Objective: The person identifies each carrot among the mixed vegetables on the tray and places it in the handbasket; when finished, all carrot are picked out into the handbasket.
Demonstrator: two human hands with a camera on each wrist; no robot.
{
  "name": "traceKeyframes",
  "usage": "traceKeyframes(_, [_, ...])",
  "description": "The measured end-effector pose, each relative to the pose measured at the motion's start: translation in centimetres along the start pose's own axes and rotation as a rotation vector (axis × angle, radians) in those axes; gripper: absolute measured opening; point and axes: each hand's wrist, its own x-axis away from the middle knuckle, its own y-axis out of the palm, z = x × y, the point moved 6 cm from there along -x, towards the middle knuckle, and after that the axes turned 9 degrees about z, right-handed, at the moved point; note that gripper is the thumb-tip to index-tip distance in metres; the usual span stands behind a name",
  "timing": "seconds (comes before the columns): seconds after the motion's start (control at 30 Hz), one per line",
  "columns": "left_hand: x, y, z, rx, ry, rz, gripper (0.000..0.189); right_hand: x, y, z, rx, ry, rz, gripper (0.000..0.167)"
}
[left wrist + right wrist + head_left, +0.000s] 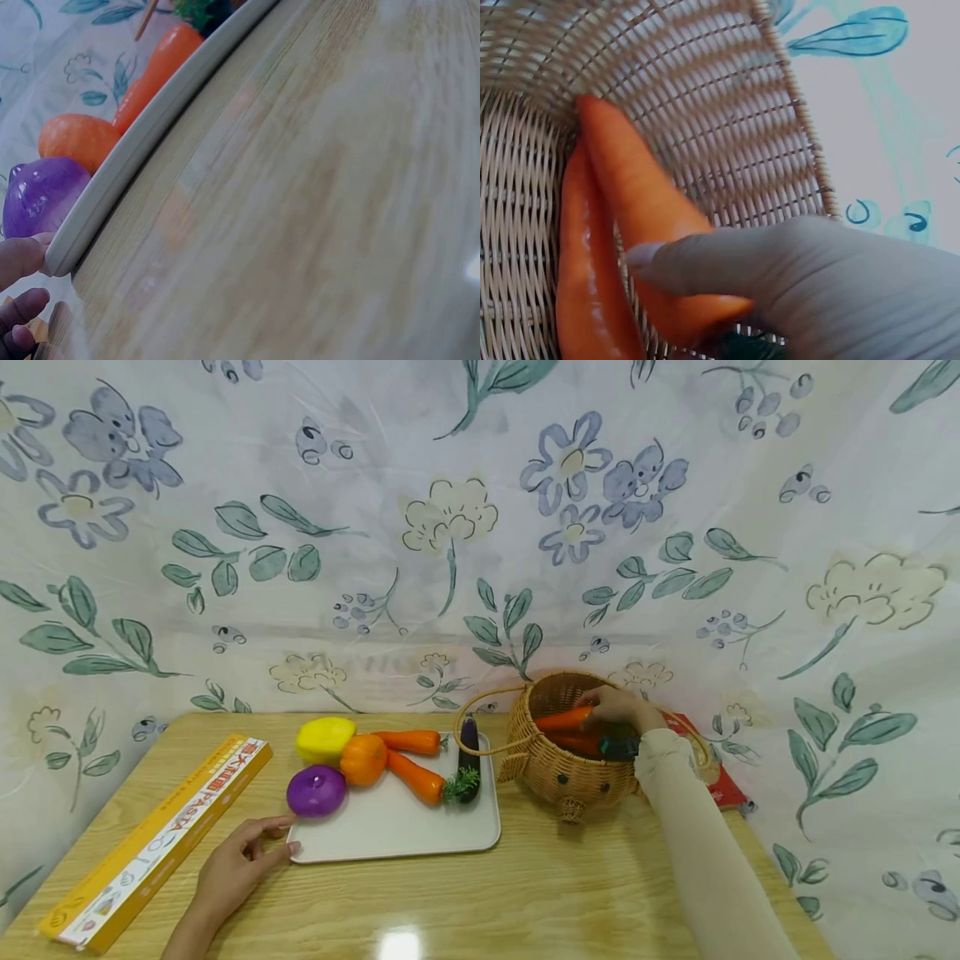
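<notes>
In the head view, a wicker basket (525, 727) with a pig's face stands right of centre. My right hand (617, 706) is inside its mouth and grips a carrot (641, 195), the thumb lying across it in the right wrist view. A second carrot (585, 255) lies beside it in the basket. To the left is a white tray (375, 837); the fingertips of my left hand (242, 860) rest at its front left corner. A purple onion (317, 792), an orange pumpkin (364, 760), a yellow fruit (325, 740), two carrots (415, 777) and an eggplant (469, 747) lie on the tray.
A long yellow pasta box (157, 843) lies slantwise at the left of the wooden table (525, 910). Behind the basket, on the right, is a red package (726, 789). The basket's handle (463, 714) droops over the tray's right side. Flowered cloth hangs behind.
</notes>
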Motion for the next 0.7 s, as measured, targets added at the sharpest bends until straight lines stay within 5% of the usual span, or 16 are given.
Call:
traceKeyframes(0.43, [0.0,-0.1,-0.1,-0.002,0.014,0.02,0.035,0.1,1.2,0.8,-0.092,0.043,-0.043,0.055])
traceKeyframes(0.7, [0.0,-0.1,0.3,0.013,0.019,0.009,0.035,-0.2,0.8,0.8,0.024,0.02,-0.021,0.055])
